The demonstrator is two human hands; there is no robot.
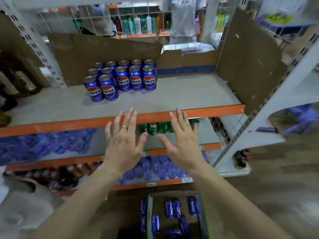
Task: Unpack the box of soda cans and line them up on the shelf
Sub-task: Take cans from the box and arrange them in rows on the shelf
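Several blue soda cans [120, 78] stand upright in rows at the back left of the grey shelf [181, 95] with an orange front edge. Below, on the floor, an open cardboard box [204, 219] holds several more blue cans [172, 208] lying loose. My left hand [123, 144] and my right hand [183, 144] hover side by side in front of the shelf edge, fingers spread and straight, holding nothing. Both are apart from the cans.
Brown cardboard sheets [245, 62] line the back and right side of the shelf. Lower shelves carry blue bottles [155, 168] and green cans [155, 128]. A person [184, 19] stands behind the wire back panel. White shelf uprights [269, 118] stand at the right.
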